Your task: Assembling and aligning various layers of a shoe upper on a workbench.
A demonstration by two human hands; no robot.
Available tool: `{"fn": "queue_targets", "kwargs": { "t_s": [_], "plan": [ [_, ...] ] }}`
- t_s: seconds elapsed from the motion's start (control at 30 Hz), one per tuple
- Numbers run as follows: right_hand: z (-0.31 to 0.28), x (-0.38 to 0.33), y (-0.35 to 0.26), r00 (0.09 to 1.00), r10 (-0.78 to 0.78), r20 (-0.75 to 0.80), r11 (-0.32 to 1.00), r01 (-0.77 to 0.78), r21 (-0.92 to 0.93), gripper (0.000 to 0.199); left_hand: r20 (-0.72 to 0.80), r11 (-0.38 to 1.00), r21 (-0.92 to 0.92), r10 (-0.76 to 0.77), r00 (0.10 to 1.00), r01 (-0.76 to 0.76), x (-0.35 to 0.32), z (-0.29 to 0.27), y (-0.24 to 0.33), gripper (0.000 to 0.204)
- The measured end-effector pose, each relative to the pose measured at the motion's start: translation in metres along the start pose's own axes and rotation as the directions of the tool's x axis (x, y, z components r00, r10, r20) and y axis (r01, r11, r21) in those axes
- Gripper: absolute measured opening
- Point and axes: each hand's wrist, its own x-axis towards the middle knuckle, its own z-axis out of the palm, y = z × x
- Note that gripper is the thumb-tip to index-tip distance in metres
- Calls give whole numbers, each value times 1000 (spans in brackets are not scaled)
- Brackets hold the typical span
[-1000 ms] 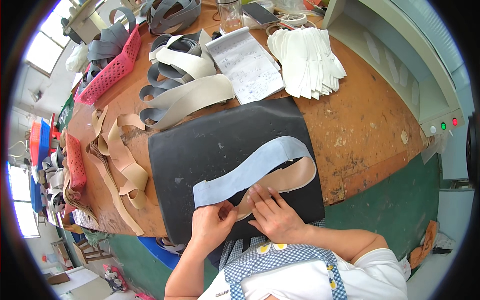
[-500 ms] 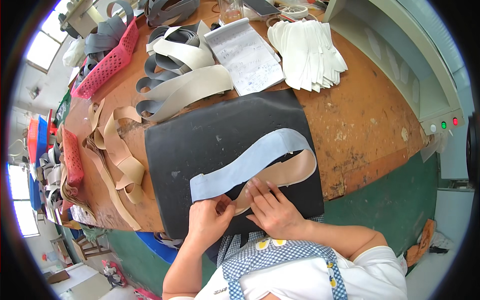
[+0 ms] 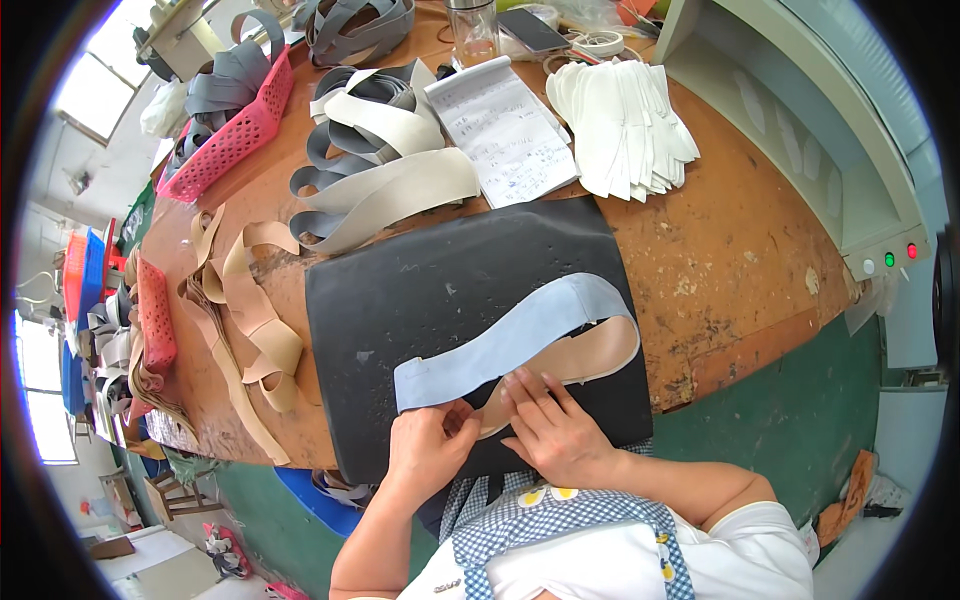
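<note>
L hand [image 3: 430,440], at 7 o'clock from the mat's centre, is curled w/ thumb & index gripping the near end of a looped blue-and-beige strip [image 3: 490,350]; its other fingertips are tucked out of sight, so the exact hold is hard to tell. R hand [image 3: 558,430], at 5 o'clock, lies w/ fingers nearly straight, tips resting on the strip's beige inner face. Strip is on the black mat [image 3: 380,300]: blue face runs from L hand up toward 2 o'clock, bends round at approx 3, then beige side comes back to the hands.

Mat lies on a worn brown surface [image 3: 730,270]. At 9 o'clock, tan strips [image 3: 270,345] in loose folds; farther out same way, a red basket [image 3: 155,315]. At 10, a pink basket [image 3: 225,145] w/ grey strips in it. At 11, a pile of grey-and-cream strips [image 3: 400,195], & beyond it a grey coil [image 3: 355,30]. At 12, a notepad [image 3: 515,140] w/ handwriting, glass jar [image 3: 473,35] & dark phone [image 3: 532,30] behind. At 1, fanned white cut pieces [image 3: 625,130]. At 2, a pale machine housing [image 3: 830,130].
</note>
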Motion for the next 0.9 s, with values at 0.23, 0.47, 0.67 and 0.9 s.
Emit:
{"fn": "queue_targets", "kwargs": {
  "t_s": [0.23,0.47,0.67,0.9],
  "plan": [
    [-1,2,0,1000,2,-1,1000,-2,12,57,-4,1000,-6,-22,1000,22,0,-1,1,19],
    [-1,2,1,1000,3,-5,1000,-3,16,55,91,997,-76,-14,996,21,0,-10,2,20],
    [-1,4,0,1000,-3,6,1000,3,29,55,146,976,-218,27,989,6,-5,-13,-9,19],
    [0,3,1,1000,13,5,999,-13,32,54,51,966,-259,33,998,-19,-10,-3,-11,23]
  ]
}}
